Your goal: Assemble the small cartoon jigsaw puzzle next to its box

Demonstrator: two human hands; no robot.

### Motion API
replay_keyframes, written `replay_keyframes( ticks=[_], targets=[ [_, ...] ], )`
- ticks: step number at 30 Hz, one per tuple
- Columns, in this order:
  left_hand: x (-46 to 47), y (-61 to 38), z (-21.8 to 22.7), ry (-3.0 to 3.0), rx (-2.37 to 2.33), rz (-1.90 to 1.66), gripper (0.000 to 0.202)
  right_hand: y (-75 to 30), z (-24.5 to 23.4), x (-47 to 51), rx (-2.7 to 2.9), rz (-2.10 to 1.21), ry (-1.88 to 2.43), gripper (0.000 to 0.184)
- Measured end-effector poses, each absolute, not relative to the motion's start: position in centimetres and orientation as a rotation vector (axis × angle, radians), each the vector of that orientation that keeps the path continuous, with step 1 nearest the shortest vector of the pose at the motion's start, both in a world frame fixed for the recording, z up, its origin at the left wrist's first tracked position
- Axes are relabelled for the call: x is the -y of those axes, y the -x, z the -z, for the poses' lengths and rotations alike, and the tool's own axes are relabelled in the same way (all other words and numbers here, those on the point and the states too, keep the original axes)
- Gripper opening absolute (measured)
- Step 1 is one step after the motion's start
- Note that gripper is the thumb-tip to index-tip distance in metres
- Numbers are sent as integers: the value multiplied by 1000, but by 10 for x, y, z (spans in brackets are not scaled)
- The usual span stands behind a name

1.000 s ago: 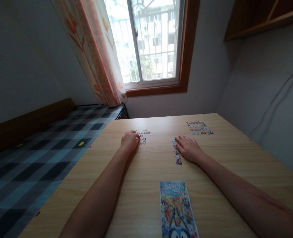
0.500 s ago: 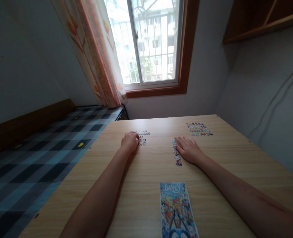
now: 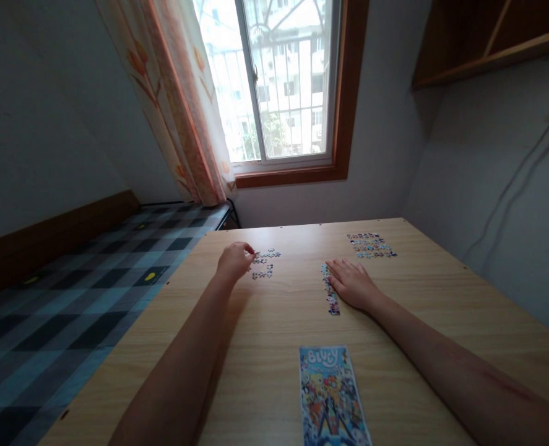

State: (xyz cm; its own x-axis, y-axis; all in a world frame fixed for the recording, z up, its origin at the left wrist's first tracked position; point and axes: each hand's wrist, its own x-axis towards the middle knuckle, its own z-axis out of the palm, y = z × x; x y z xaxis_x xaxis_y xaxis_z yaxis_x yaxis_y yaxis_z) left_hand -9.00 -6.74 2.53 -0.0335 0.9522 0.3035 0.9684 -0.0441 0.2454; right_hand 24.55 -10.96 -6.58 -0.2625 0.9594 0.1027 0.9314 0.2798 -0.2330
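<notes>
My left hand (image 3: 234, 260) is raised slightly at the left of the table, thumb and forefinger pinched on a small puzzle piece (image 3: 250, 254), mostly hidden by the fingers. Just right of it and below lie several loose puzzle pieces (image 3: 262, 272) in rough rows. My right hand (image 3: 352, 284) rests flat on the table with its fingers stretched out. Its fingertips touch the upper part of a narrow joined puzzle strip (image 3: 332, 301), which runs toward me.
A printed picture sheet (image 3: 330, 390) reading "Bluey" lies near me on the wooden table (image 3: 265, 371). More puzzle pieces (image 3: 371, 246) sit in rows at the far right. A bed with a checked cover (image 3: 102, 310) adjoins the left; a shelf hangs upper right.
My left hand has lifted and shifted a little left, uncovering more loose pieces. My right hand stays on the strip. The whole view has tilted slightly.
</notes>
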Motion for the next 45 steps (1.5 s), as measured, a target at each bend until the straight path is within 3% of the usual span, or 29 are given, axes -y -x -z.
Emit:
replay_keyframes(
  ticks=[7,13,17,22,34,45],
  targets=[
    [90,44,-47,2193,2044,913,11,-246,65,108,2277,-196,1726,54],
    [106,-12,3,2544,1811,760,17,-246,66,103,2183,-226,1714,52],
    [103,-15,30,2691,1693,878,20,-245,64,102,2127,-243,1700,50],
    [94,-12,40,2788,1715,1060,26,-243,62,104,2118,-239,1694,48],
    [56,-33,39,2605,2143,1072,20,-240,60,105,2175,-101,1694,44],
    [50,-49,42,2674,2011,1048,19,-247,62,79,2076,-158,1577,47]
  ],
)
